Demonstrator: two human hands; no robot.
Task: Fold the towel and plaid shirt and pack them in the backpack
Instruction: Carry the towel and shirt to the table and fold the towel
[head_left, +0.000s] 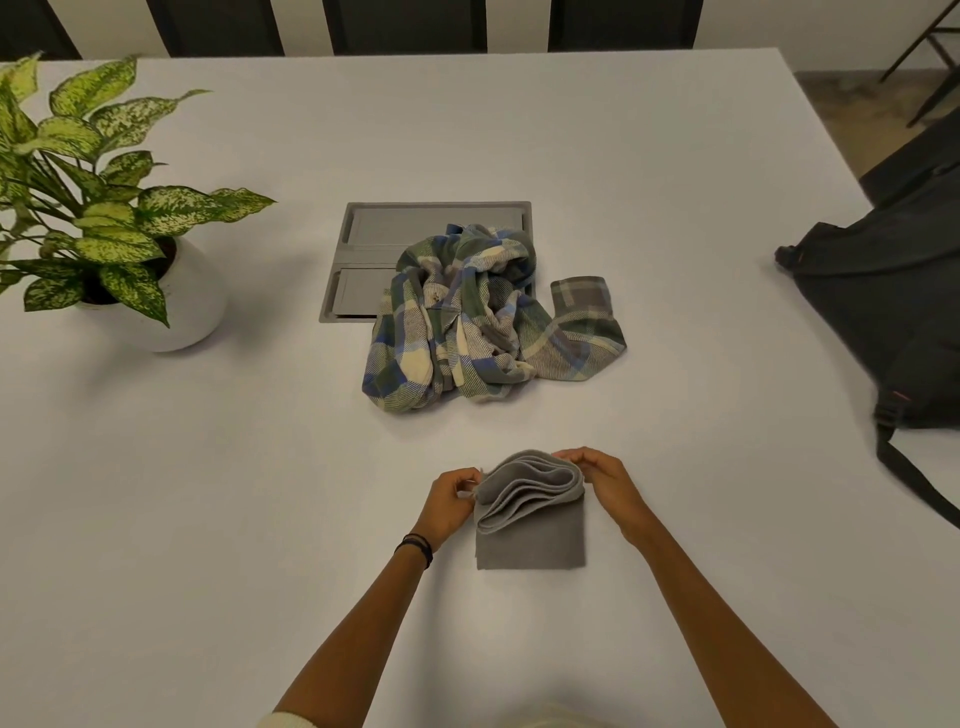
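The backpack (883, 291) is cut off at the picture's edge, well to the right of the plaid shirt (467, 322), and its opening cannot be made out. A grey panel (374, 234) is partly hidden under the crumpled shirt. Nearer than the shirt, the folded towel (530, 543) is pinched at its raised far corners by the left hand (449, 501) and the right hand (605, 483), with its layers fanned between the curled fingers

I can read no text, brand, number or sign anywhere here. The grey towel (530, 543), the plaid shirt (467, 322) and the dark backpack (883, 312) carry no print I can make out; a few small pinkish marks on the backpack are too small to read
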